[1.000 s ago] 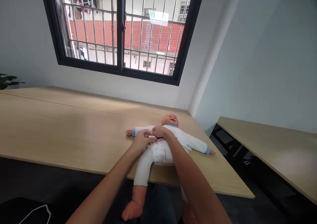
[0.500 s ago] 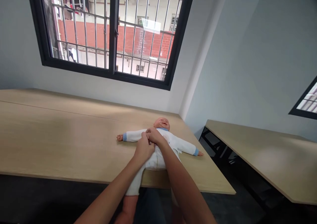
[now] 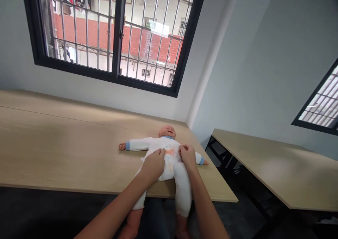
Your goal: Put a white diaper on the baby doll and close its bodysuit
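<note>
A baby doll (image 3: pixel 167 131) lies on its back on the wooden table, arms spread, legs hanging over the near edge. It wears a white outfit with blue cuffs and collar, and a white diaper (image 3: pixel 168 168) with a coloured print on its front. My left hand (image 3: pixel 155 164), fingers bent together, rests on the left side of the diaper's front. My right hand (image 3: pixel 187 154) is closed in a pinch by the diaper's right side, near the doll's waist. What either hand's fingertips hold is too small to make out.
The light wooden table (image 3: pixel 66 144) stretches to the left below a barred window (image 3: pixel 113 31). A second table (image 3: pixel 264 161) stands at the right, beyond a dark gap. Dark floor shows below the near edge.
My hands were together over the doll's belly and have parted. The right hand has moved right, uncovering the diaper's printed front; the left stays at the left side. The view has shifted slightly right.
</note>
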### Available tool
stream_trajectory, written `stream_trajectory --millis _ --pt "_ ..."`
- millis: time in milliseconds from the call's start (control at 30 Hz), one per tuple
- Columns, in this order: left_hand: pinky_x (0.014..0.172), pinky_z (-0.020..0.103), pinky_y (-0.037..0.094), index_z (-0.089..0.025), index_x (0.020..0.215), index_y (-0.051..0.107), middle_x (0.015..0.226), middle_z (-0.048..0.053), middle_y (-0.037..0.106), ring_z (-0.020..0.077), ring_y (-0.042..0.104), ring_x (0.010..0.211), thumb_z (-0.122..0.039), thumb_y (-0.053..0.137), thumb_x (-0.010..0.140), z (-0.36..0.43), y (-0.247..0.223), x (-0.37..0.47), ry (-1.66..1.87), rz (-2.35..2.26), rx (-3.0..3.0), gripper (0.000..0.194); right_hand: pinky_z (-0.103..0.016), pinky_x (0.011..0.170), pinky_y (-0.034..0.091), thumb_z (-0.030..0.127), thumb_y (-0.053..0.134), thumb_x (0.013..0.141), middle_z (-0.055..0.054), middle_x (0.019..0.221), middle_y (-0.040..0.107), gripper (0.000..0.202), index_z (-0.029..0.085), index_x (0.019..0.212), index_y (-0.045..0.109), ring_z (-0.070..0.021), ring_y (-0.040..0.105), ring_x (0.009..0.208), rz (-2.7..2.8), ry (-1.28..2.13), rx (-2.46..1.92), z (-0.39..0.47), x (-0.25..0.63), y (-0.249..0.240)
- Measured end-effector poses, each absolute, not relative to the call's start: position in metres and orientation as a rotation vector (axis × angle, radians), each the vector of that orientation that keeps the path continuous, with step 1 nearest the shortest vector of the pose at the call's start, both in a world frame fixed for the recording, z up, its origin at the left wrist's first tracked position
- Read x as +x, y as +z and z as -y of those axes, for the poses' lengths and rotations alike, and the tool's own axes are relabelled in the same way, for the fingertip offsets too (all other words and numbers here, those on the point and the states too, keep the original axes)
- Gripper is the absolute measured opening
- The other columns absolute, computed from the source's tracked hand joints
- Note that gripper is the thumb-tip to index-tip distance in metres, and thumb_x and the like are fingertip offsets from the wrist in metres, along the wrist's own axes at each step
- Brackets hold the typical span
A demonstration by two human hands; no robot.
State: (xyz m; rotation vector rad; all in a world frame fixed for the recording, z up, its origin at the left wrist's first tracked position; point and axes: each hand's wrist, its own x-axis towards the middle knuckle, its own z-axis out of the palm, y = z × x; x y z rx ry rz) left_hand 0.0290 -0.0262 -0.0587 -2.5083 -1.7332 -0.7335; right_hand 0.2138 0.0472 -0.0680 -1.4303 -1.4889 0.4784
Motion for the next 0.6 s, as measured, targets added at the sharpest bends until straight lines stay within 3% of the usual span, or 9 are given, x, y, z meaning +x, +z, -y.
stream_trajectory --millis 267,433,600 --pt "0.101 0.044 0.042 -0.019 0.134 0.047 0.135 0.018 0.053 0.0293 0.05 0.126 -0.033 0.033 0.101 0.029 -0.069 0.026 -0.844 1.478 -2.526 0.039 -0.03 0.068 0.047 0.034 0.05 0.073 -0.007 0.078 0.069 0.018 0.02 0.078 0.061 -0.0217 0.061 0.073 1.453 0.471 -1.504 -0.05 0.239 -0.105" --pt "0.104 0.044 0.041 -0.017 0.135 0.047 0.14 0.018 0.05 0.0297 0.048 0.129 -0.038 0.033 0.101 0.026 -0.072 0.026 -0.844 1.504 -2.538 0.042 -0.033 0.077 0.047 0.036 0.049 0.078 -0.008 0.079 0.069 0.017 0.021 0.074 0.057 -0.0235 0.061 0.079 1.477 0.453 -1.526 -0.044 0.244 -0.116" --pt "0.106 0.042 0.039 -0.019 0.13 0.051 0.133 0.015 0.055 0.0284 0.05 0.127 -0.036 0.036 0.1 0.024 -0.071 0.025 -0.899 1.489 -2.549 0.038 -0.032 0.078 0.048 0.038 0.048 0.082 -0.009 0.089 0.072 0.022 0.02 0.082 0.061 -0.0231 0.063 0.082 1.484 0.499 -1.491 -0.032 0.244 -0.116"
